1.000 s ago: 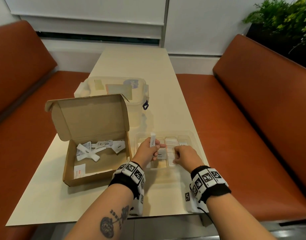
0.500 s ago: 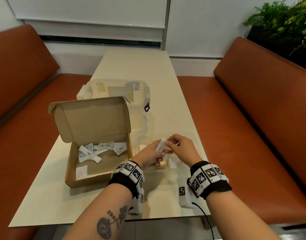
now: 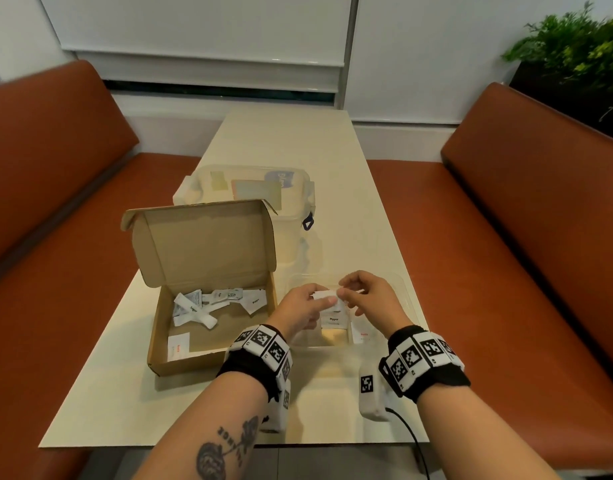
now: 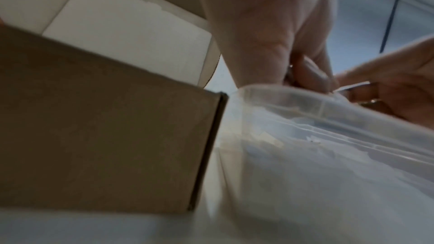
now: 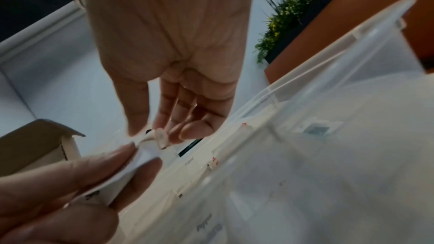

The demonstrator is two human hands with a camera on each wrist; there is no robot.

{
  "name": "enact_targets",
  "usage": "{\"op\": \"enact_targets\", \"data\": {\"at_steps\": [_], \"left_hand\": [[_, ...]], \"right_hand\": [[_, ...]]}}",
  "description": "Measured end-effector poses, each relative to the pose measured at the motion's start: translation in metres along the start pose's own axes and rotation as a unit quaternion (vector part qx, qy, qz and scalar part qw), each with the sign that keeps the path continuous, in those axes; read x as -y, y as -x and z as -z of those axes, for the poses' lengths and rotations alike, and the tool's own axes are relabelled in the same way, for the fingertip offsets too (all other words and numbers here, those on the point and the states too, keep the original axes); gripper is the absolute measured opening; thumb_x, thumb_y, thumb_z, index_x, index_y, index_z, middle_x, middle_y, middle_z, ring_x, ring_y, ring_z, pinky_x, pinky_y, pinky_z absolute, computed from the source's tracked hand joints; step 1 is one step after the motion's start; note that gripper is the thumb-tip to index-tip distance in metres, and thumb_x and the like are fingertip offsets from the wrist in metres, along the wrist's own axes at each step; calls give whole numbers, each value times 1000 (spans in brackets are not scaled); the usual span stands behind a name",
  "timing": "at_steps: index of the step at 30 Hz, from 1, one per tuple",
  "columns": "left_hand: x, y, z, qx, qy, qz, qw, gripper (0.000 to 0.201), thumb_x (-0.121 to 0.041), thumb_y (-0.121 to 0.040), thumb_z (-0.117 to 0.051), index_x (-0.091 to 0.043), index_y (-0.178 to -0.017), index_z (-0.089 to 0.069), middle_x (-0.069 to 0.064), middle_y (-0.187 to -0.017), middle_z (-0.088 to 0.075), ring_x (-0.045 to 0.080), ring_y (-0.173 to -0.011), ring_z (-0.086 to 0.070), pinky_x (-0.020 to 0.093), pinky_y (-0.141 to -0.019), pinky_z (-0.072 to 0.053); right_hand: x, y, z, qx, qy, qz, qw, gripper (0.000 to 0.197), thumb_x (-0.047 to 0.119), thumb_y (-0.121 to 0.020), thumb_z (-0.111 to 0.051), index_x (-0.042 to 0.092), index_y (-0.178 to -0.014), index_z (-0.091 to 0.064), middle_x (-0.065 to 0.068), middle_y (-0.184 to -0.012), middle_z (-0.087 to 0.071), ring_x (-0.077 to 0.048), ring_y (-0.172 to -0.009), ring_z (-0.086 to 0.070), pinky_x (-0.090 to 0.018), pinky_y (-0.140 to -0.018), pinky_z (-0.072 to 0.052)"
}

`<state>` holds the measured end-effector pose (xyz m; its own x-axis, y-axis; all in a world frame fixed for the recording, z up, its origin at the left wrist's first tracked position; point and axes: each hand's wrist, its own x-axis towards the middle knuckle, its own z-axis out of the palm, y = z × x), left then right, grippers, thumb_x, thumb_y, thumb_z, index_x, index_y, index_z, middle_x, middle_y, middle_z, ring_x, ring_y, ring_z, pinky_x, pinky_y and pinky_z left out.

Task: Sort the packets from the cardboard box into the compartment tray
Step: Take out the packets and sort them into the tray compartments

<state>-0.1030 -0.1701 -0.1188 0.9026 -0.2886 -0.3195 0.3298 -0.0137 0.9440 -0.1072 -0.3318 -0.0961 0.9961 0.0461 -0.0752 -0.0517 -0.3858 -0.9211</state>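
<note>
An open cardboard box [image 3: 159, 327] sits at the table's left with several white packets [image 3: 215, 301] inside. To its right stands the clear compartment tray [image 3: 407, 296], which holds a Pepper packet [image 3: 334, 319] and a red-lettered packet [image 3: 364, 336]. Above the tray my left hand [image 3: 324, 301] grips a small white packet [image 3: 324, 294]. My right hand [image 3: 343, 292] pinches that packet's right end. In the right wrist view the white packet [image 5: 145, 155] spans between my right hand [image 5: 152, 134] and the fingers [image 5: 82, 173] of my left hand. The left wrist view shows the box wall [image 4: 105, 127] and the tray [image 4: 328, 146].
A clear lidded plastic container [image 3: 249, 188] stands right behind the box's raised flap. Orange benches [image 3: 506, 237] run along both sides of the narrow table [image 3: 298, 140]. A plant [image 3: 575, 46] is at the back right. The table's near edge lies under my wrists.
My left hand tipped the packet from upright to flat. My right hand rose off the tray and took hold of the packet's end.
</note>
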Motion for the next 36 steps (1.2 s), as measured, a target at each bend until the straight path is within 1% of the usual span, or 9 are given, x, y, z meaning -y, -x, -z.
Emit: {"op": "enact_targets", "data": {"at_steps": [2, 7, 11, 14, 17, 20, 23, 30, 36], "left_hand": [[1, 0, 1, 0, -41, -7, 999, 24, -16, -88, -66, -6, -109, -59, -6, -56, -36, 6, -42, -30, 18, -42, -29], [4, -3, 1, -34, -89, -22, 995, 30, -23, -82, -73, -10, -107, -61, 1, -86, -55, 7, -48, -37, 17, -43, -32], [2, -6, 2, -58, -86, -26, 994, 41, -15, -75, -78, -16, -112, -59, -6, -84, -57, 6, -61, -50, 17, -49, -39], [2, -10, 5, -144, -68, -69, 985, 46, 3, -78, -69, -15, -118, -56, -4, -82, -51, 10, -65, -51, 17, -52, -43], [5, -15, 7, -221, -1, -102, 970, 30, -2, -90, -55, -15, -117, -59, -3, -80, -51, 9, -62, -45, 17, -51, -40], [6, -15, 5, -214, 91, -102, 967, 18, -16, -99, -45, -21, -102, -62, -1, -78, -53, 5, -48, -33, 14, -41, -31], [4, -15, 6, -198, 97, -87, 971, 24, -25, -101, -42, -23, -87, -61, 8, -83, -52, 6, -44, -29, 18, -42, -28], [1, -15, 8, -171, 104, -67, 977, 21, -24, -101, -41, -22, -94, -61, 4, -90, -62, 3, -43, -30, 18, -42, -27], [0, -14, 8, -169, 108, -61, 978, 21, -24, -101, -42, -19, -94, -61, 7, -90, -63, 3, -41, -29, 16, -40, -27]], "right_hand": [[2, -1, -1, 37, 40, 17, 998, 17, 20, -84, -70, 21, -101, -68, 3, -84, -67, -5, -64, -55, -12, -53, -44], [2, -8, 3, 40, 84, 18, 995, 4, 19, -78, -75, 19, -75, -72, 13, -64, -63, 8, -55, -51, -5, -54, -38], [-1, -11, 7, -8, 80, 5, 997, 9, 15, -85, -67, 17, -77, -65, 0, -72, -65, -8, -64, -54, -21, -64, -44], [-5, -11, 11, -72, 75, -7, 995, 13, 12, -89, -60, 18, -78, -60, 1, -68, -64, -11, -63, -56, -28, -65, -48], [-6, -10, 7, -15, 110, -16, 994, 8, 8, -86, -64, 16, -84, -63, -3, -69, -67, -10, -59, -58, -23, -65, -51], [-5, -13, -6, 69, 231, -1, 970, 7, 8, -84, -66, 12, -89, -67, -3, -79, -68, -10, -67, -59, -15, -64, -46], [-5, -17, -16, 97, 322, 6, 942, 6, 9, -85, -66, 11, -89, -69, -2, -87, -69, -10, -76, -57, -16, -68, -41], [-8, -24, -24, 113, 390, 20, 914, 9, 8, -84, -63, 13, -89, -69, -2, -92, -68, -13, -81, -57, -19, -70, -38], [-13, -22, -29, 94, 398, 39, 912, 21, 3, -75, -66, 16, -78, -49, 0, -82, -49, -17, -76, -47, -25, -63, -33]]}}
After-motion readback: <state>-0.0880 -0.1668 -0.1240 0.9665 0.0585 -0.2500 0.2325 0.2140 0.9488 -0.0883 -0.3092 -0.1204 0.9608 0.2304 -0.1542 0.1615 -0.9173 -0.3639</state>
